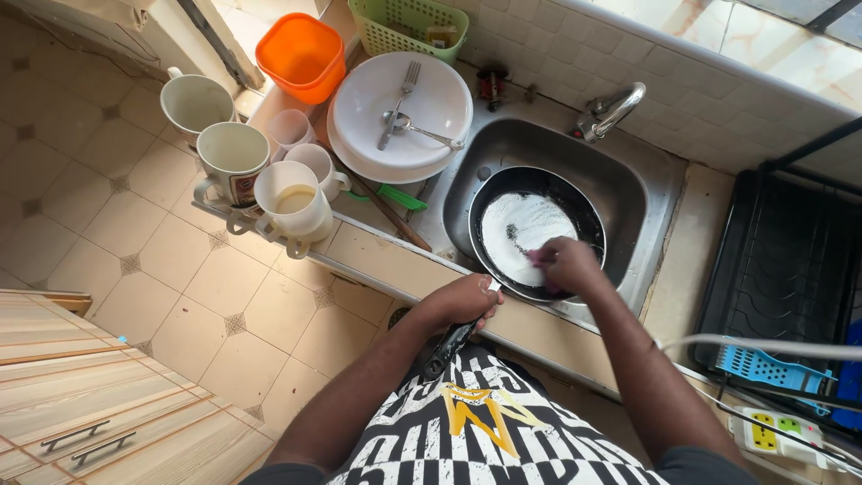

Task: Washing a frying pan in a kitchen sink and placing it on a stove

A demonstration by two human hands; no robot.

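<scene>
Mugs (260, 171) crowd the upper left. Your left hand (462, 301) grips the pan (536, 232) handle at centre; hold it steady. Your right hand (566, 265) closes on what looks like a sponge (537, 258); scrub in circles.

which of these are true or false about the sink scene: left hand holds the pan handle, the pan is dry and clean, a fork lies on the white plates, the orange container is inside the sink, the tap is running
1. The left hand grips the handle of the black frying pan. True.
2. The pan is dry and clean. False: its inside is covered in white suds, and the right hand presses something pinkish into it.
3. A fork lies on the stack of white plates. True; a spoon lies there too.
4. The orange container sits inside the sink. False: it stands on the counter, left of the plates.
5. The tap is running. False: no water stream shows.
</scene>
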